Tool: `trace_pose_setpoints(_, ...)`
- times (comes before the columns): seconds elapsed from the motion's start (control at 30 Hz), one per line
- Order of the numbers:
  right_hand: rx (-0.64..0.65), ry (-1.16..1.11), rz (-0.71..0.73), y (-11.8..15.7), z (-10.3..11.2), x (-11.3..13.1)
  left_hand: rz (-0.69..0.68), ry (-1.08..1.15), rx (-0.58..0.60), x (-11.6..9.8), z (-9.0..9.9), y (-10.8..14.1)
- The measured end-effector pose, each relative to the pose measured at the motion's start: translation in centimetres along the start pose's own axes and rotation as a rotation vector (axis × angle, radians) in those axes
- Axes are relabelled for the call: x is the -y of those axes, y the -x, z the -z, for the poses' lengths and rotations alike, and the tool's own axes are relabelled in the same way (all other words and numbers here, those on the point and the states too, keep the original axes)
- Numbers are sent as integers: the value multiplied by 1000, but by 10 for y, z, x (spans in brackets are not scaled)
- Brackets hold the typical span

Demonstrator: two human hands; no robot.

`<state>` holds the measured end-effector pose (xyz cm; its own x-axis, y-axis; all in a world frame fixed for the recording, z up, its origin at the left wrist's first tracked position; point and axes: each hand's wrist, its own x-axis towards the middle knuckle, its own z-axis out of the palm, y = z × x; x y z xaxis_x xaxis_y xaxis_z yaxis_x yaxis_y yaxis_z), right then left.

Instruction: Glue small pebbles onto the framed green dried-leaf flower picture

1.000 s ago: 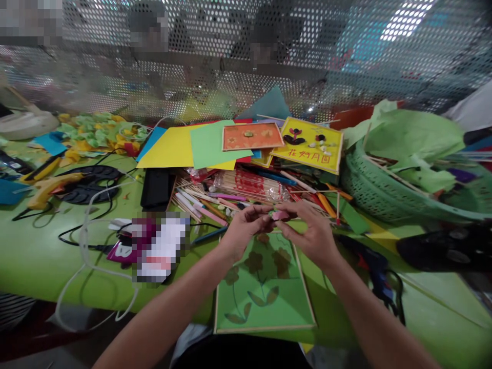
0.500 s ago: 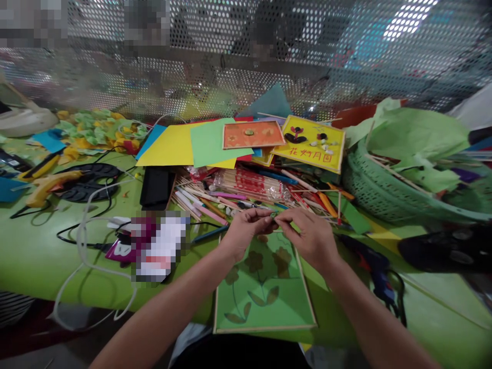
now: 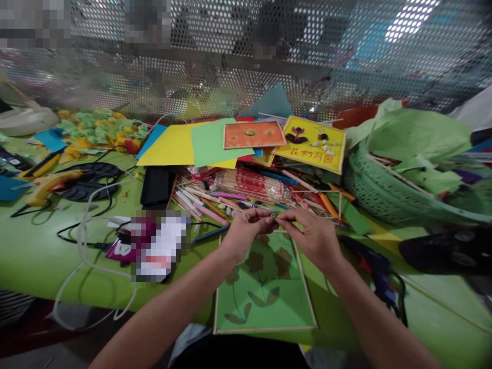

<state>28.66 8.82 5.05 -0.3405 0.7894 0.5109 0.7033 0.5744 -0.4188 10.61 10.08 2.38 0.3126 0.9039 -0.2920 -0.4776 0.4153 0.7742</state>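
Both hands meet above the top edge of a green picture board (image 3: 284,307) with a thin wooden stick frame and brown flowers drawn on it. Between the fingertips is a small green piece (image 3: 274,216), too small to make out further. My left hand (image 3: 249,230) pinches it from the left, thumb against the bent fingers. From the right, my right hand (image 3: 309,233) pinches at the same piece with thumb and forefinger. Just beyond the hands lie loose markers (image 3: 203,210), pebbles and a plastic-wrapped bundle of sticks (image 3: 251,184).
Coloured paper (image 3: 169,146) and framed pictures, one yellow (image 3: 311,141), lie at the back. A green basket (image 3: 369,184) stands right, near a dark blue glue gun (image 3: 374,271). A yellow glue gun (image 3: 46,187), white cable (image 3: 82,246) and phone (image 3: 161,248) lie left.
My right hand has shifted very slightly right and down, with its wrist turned a little. The left hand stays almost still, and the small green piece remains between the fingertips.
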Motion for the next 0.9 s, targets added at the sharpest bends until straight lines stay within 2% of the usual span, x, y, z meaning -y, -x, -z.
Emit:
trace_pose_setpoints(0.23,17,226,134,4,-5,-2,-81,-20,-18,1,-3,3)
trace_pose_setpoints(0.37,24,311,111,9,-13,-2,-78,-18,-35,4,-3,2)
trace_pose_setpoints(0.6,5,195,75,9,-15,-2,-66,-29,-31,6,-2,2)
trace_pose_setpoints(0.77,14,12,-32,3,-8,-1,-69,-24,-52,3,-3,2)
trace_pose_setpoints(0.9,6,2,-71,2,-8,-2,-92,-50,-56,3,-3,2)
